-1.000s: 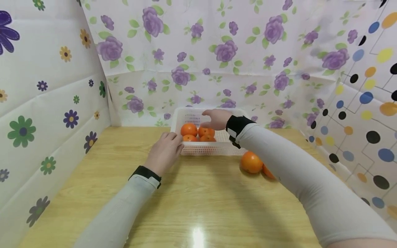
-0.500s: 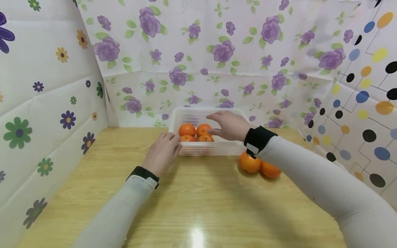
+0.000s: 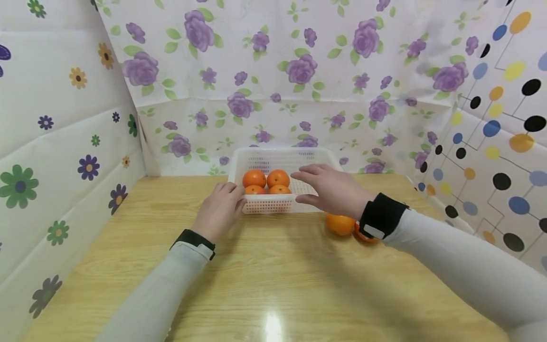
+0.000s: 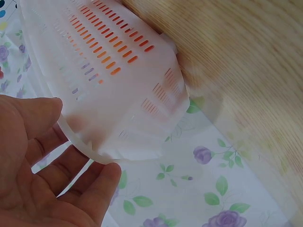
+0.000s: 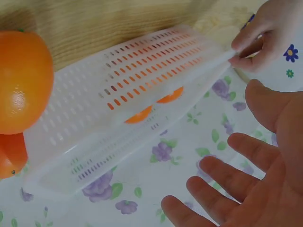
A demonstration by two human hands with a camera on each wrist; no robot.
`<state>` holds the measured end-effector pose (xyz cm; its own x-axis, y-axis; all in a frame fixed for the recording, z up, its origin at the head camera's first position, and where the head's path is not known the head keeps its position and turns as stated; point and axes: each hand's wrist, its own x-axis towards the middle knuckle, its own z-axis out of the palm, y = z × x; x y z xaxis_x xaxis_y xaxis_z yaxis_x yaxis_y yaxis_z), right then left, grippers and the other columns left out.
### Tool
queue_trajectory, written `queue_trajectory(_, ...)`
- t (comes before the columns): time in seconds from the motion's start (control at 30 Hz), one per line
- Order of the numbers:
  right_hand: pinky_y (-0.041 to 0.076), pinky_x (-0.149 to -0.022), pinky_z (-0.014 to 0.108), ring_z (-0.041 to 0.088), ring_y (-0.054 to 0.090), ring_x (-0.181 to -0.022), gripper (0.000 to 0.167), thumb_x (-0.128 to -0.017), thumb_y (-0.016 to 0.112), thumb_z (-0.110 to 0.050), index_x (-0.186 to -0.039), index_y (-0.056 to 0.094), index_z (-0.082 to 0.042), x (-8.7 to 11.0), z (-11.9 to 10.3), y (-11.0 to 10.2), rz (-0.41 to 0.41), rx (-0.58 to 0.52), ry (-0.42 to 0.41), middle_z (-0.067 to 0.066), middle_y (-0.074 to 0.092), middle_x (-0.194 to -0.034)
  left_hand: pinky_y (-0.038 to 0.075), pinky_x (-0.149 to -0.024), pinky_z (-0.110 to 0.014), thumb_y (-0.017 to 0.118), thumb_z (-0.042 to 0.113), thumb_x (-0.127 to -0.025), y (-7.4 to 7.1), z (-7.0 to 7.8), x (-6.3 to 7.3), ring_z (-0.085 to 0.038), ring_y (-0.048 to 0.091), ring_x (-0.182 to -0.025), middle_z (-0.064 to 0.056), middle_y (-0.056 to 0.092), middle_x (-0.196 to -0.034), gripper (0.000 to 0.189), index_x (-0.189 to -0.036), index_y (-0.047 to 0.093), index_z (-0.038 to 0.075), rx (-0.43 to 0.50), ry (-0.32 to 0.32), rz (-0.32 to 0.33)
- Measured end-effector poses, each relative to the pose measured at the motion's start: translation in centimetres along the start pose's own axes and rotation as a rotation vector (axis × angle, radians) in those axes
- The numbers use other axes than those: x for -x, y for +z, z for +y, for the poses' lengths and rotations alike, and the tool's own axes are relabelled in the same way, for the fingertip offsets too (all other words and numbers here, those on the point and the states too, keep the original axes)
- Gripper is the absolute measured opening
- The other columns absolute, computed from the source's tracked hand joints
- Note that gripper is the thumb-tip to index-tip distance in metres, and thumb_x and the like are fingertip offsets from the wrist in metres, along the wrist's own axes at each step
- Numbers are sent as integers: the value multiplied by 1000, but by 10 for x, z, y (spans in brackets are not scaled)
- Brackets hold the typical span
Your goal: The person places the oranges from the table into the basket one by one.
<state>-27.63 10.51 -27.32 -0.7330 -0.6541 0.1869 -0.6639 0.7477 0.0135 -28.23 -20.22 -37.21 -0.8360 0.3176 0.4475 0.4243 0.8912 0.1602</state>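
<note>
A white perforated plastic basket (image 3: pixel 267 206) stands on the table against the back cloth. Several oranges (image 3: pixel 254 178) are grouped in its left half. My left hand (image 3: pixel 218 211) holds the basket's front left corner; in the left wrist view the rim lies between its thumb and fingers (image 4: pixel 111 178). My right hand (image 3: pixel 337 190), spread and holding nothing, hovers over the basket's front right side. Just below it on the table sit one orange (image 3: pixel 340 225) and a second orange (image 3: pixel 366 236), partly hidden by the right wrist. Both appear large at the left of the right wrist view.
The wood-grain table (image 3: pixel 256 275) stretches toward the person. Flower-printed cloth (image 3: pixel 273 71) rises close behind the basket. More patterned cloth walls close off the left side and the right side (image 3: pixel 504 142).
My right hand has drawn back from over the oranges in the basket, toward the right and nearer the person. My left hand has stayed at the basket's corner. The head view has shifted slightly.
</note>
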Motion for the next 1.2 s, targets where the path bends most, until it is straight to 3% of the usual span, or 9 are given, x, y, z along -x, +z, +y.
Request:
queue_trajectory(0.5, 56, -110, 59, 41, 56, -146, 60, -104, 81, -35, -155, 63, -11, 62, 9, 17, 81, 28, -59, 18, 61, -156, 57, -105, -49, 72, 19, -110, 0, 2, 0, -36, 60, -120, -17, 70, -128, 29, -135, 71, 4, 1, 14, 23)
queue_trajectory(0.7, 49, -116, 63, 43, 54, -147, 63, -102, 83, -35, -157, 62, -12, 84, 20, 26, 68, 38, -8, 19, 58, -159, 58, -105, -49, 73, 18, -110, 0, 2, 1, -36, 60, -121, -17, 70, -129, 33, -139, 70, 3, 8, 4, 21)
queue_trajectory(0.93, 55, -109, 63, 44, 59, -141, 68, -98, 88, -34, -156, 63, -11, 107, 35, 37, 86, 59, 18, 18, 62, -154, 57, -106, -50, 73, 19, -110, 0, 2, -1, -36, 59, -122, -17, 69, -130, 37, -142, 68, 3, 5, -3, 15)
queue_trajectory(1.2, 54, -108, 68, 48, 60, -138, 66, -95, 91, -32, -152, 67, -10, 125, 53, 50, 87, 38, 71, 19, 62, -154, 58, -104, -50, 75, 17, -108, 2, 1, 1, -37, 60, -119, -18, 70, -126, 37, -142, 69, 3, 20, 14, 38)
